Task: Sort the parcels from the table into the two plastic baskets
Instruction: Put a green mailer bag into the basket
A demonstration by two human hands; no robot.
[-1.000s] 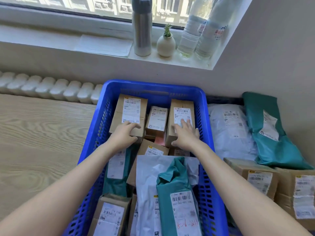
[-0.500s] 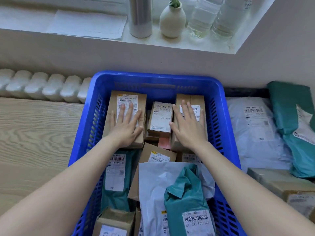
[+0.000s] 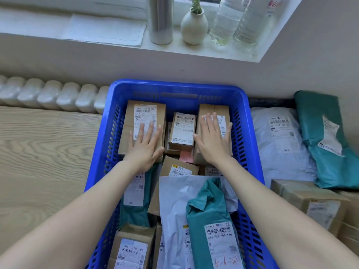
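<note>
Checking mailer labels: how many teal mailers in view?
3: one in the basket under the left forearm, one near front right of it, one outside by the right wall. More may be buried.

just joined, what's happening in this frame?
A person is sorting parcels into a blue basket, already nearly full of cardboard boxes and poly mailers. Both hands lie flat, fingers straight, on boxes at its far end: the left hand on the left box, the right hand on the right box, a smaller box between them. More parcels lie to the right, outside the basket.
</note>
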